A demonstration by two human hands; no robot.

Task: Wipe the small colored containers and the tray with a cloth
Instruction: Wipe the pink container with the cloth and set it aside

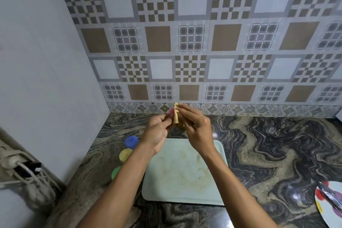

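Observation:
My left hand (pixel 157 131) pinches a small pink container (pixel 171 113), raised above the counter near the back wall. My right hand (pixel 194 126) grips a folded yellow cloth (pixel 176 114) pressed against the pink container. Below my hands a pale, stained tray (pixel 185 172) lies flat on the marble counter. To the left of the tray stand a blue container (pixel 131 142), a yellow container (pixel 125 154) and a green container (pixel 116 172), the green one partly hidden by my left forearm.
A dotted plate (pixel 329 201) with a shiny utensil on it sits at the right front edge. A rope holder (pixel 27 176) hangs on the white wall at the left. Patterned tiles back the dark marble counter (pixel 268 153).

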